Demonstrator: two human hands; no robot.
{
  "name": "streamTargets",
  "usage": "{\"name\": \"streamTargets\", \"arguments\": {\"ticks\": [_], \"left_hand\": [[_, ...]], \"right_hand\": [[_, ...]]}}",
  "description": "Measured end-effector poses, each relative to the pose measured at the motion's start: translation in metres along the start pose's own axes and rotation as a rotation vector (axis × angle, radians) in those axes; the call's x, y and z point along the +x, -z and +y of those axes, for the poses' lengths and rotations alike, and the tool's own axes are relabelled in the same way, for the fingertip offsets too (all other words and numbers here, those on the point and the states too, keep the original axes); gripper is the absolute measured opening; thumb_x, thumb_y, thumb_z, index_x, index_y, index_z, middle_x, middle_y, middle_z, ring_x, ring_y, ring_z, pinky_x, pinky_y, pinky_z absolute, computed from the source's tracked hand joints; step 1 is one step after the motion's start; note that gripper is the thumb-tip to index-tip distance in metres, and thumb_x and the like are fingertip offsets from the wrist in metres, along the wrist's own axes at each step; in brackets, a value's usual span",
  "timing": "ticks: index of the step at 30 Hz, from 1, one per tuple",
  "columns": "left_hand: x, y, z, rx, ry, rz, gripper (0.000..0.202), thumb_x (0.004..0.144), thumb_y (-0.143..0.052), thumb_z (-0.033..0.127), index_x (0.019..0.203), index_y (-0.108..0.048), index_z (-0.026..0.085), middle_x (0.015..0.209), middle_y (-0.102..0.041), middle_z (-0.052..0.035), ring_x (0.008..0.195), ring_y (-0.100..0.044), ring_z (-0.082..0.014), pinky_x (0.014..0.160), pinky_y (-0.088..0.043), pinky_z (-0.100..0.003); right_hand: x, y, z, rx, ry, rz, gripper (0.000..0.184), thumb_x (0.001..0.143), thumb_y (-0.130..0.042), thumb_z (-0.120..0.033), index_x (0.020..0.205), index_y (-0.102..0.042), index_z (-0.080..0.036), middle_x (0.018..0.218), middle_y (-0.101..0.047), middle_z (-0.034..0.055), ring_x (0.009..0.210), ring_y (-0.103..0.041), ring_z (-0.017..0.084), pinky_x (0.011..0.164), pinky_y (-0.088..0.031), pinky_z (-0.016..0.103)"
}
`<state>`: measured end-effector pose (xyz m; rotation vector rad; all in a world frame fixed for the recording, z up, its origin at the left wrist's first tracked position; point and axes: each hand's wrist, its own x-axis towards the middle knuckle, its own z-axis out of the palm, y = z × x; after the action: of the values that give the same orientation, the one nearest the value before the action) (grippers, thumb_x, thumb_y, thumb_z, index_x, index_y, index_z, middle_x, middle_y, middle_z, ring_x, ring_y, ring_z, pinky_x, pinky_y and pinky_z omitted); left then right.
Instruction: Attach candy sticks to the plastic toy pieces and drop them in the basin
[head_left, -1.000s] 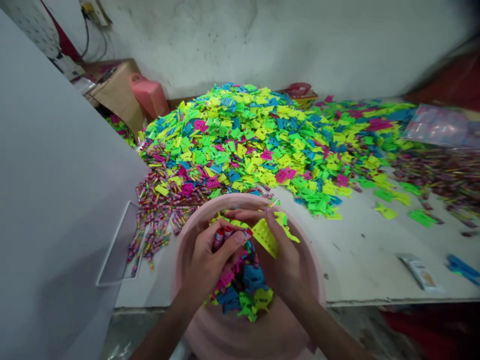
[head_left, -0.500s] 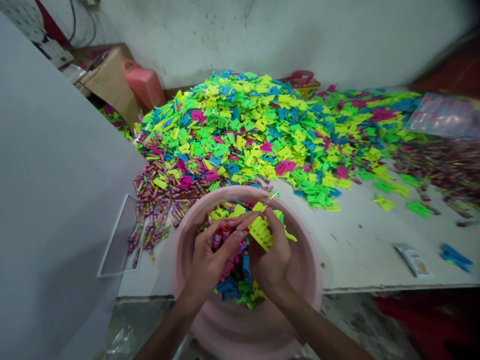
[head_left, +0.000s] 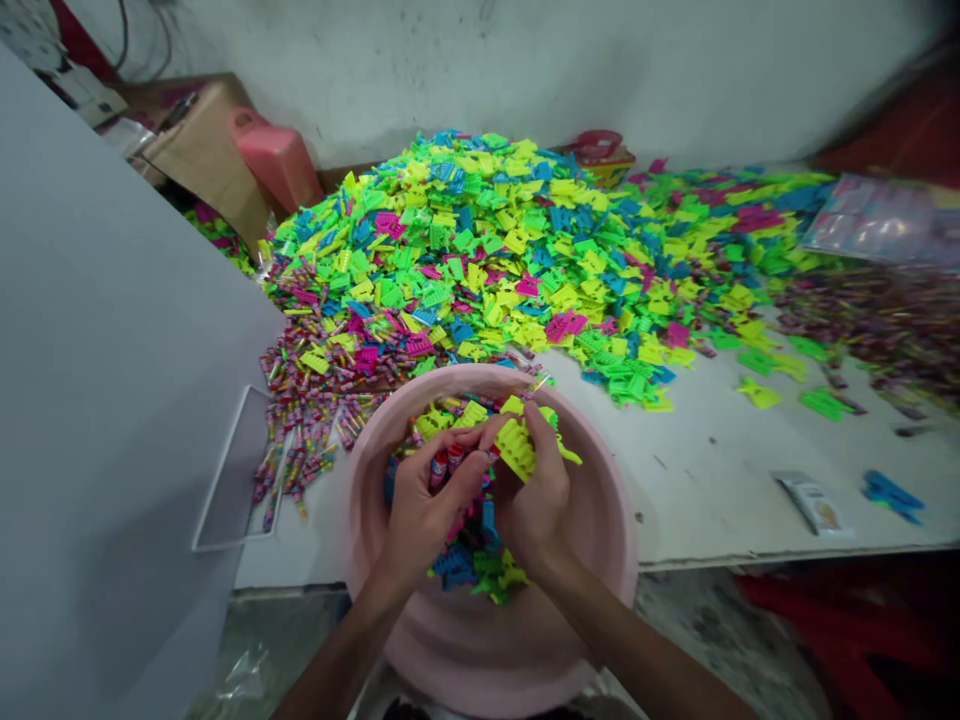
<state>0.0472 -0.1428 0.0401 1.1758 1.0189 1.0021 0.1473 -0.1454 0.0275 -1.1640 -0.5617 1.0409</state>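
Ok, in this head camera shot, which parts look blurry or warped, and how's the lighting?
In the head view, the striped sticks and plastic packet at far right are smeared, while the left hand and right hand look fairly sharp; the wide lens seems to bend the table's front edge, and the top right corner falls dark.

A white table [head_left: 720,470] holds heaped neon plastic pieces [head_left: 480,240] and striped sticks [head_left: 300,420].

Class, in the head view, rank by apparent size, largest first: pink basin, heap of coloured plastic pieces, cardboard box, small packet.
Heap of coloured plastic pieces, pink basin, cardboard box, small packet. The basin sits nearest the camera, so its true size stays unsure.
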Motion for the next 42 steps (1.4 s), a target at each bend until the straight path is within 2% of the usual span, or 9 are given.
{"name": "streamTargets", "arguments": {"ticks": [6,10,16,22,25,28,32,35,42], "left_hand": [[0.001,0.001,0.0,0.031,0.018,0.003,0.03,0.088,-0.07,0.042,0.105,-0.075,0.017,0.067,-0.064,0.0007,0.065,-0.059,-0.0145,0.06,-0.045,-0.022],[0.001,0.0,0.0,0.047,-0.007,-0.01,0.025,0.09,-0.068,0.038,0.103,-0.073,0.018,0.079,-0.068,-0.0007,0.073,-0.061,-0.0145,0.066,-0.047,-0.023],[-0.005,-0.006,0.003,0.178,-0.09,-0.024,0.02,0.091,-0.065,0.033,0.08,-0.066,0.017,0.082,-0.067,-0.0005,0.08,-0.062,-0.0154,0.077,-0.049,-0.023],[-0.001,-0.004,0.003,0.373,-0.184,-0.037,0.017,0.09,-0.067,0.035,0.1,-0.069,0.02,0.097,-0.076,-0.0035,0.089,-0.071,-0.0191,0.082,-0.053,-0.026],[0.003,0.001,0.006,0.477,-0.192,-0.075,0.049,0.085,-0.075,0.037,0.129,-0.059,0.024,0.11,-0.076,-0.0055,0.097,-0.073,-0.0216,0.082,-0.056,-0.027],[0.006,0.008,0.009,0.639,-0.166,-0.213,0.074,0.089,-0.069,0.04,0.154,-0.037,0.024,0.098,-0.077,-0.005,0.088,-0.074,-0.0232,0.079,-0.057,-0.031],[0.008,0.017,0.007,0.775,-0.212,-0.314,0.071,0.092,-0.065,0.044,0.155,-0.039,0.023,0.11,-0.077,-0.0097,0.106,-0.071,-0.0291,0.09,-0.056,-0.037],[0.007,0.02,-0.001,0.767,-0.237,-0.345,0.068,0.096,-0.059,0.042,0.157,-0.036,0.022,0.117,-0.075,-0.0113,0.103,-0.072,-0.0287,0.088,-0.057,-0.037],[-0.001,0.017,-0.014,0.734,-0.403,-0.266,0.065,0.099,-0.057,0.035,0.158,-0.034,0.019,0.149,-0.056,-0.014,0.125,-0.065,-0.0268,0.105,-0.052,-0.035]], "right_hand": [[0.0,0.001,0.0,-0.052,0.004,0.034,0.05,0.09,-0.045,-0.068,0.065,-0.057,-0.026,0.072,-0.07,0.0033,0.088,-0.07,0.025,0.078,-0.055,0.035],[0.002,-0.002,-0.001,-0.004,-0.017,0.053,0.046,0.089,-0.047,-0.065,0.065,-0.055,-0.027,0.065,-0.065,0.002,0.082,-0.069,0.024,0.075,-0.055,0.035],[0.006,-0.013,-0.016,0.185,-0.181,-0.1,0.043,0.089,-0.047,-0.059,0.06,-0.051,-0.027,0.06,-0.063,0.003,0.077,-0.07,0.025,0.07,-0.056,0.035],[0.012,-0.01,-0.018,0.285,-0.155,-0.095,0.036,0.086,-0.056,-0.053,0.064,-0.06,-0.024,0.074,-0.073,0.004,0.082,-0.072,0.025,0.074,-0.058,0.034],[0.012,-0.005,-0.015,0.31,-0.145,-0.068,0.028,0.085,-0.06,-0.049,0.074,-0.068,-0.024,0.079,-0.075,0.0036,0.085,-0.073,0.026,0.075,-0.058,0.036],[0.009,-0.004,-0.015,0.298,-0.14,-0.098,0.028,0.088,-0.056,-0.045,0.086,-0.074,-0.024,0.085,-0.077,0.0042,0.09,-0.073,0.027,0.077,-0.059,0.038],[0.005,-0.005,-0.015,0.251,-0.148,-0.141,0.033,0.091,-0.05,-0.043,0.097,-0.077,-0.024,0.087,-0.078,0.0047,0.095,-0.073,0.028,0.081,-0.058,0.039],[0.002,-0.006,-0.014,0.212,-0.163,-0.132,0.035,0.092,-0.047,-0.045,0.093,-0.076,-0.025,0.082,-0.077,0.0053,0.095,-0.073,0.028,0.079,-0.059,0.039],[-0.003,-0.012,-0.018,0.266,-0.204,-0.168,0.032,0.09,-0.047,-0.046,0.077,-0.067,-0.025,0.075,-0.074,0.0051,0.086,-0.072,0.027,0.076,-0.059,0.038]]}}
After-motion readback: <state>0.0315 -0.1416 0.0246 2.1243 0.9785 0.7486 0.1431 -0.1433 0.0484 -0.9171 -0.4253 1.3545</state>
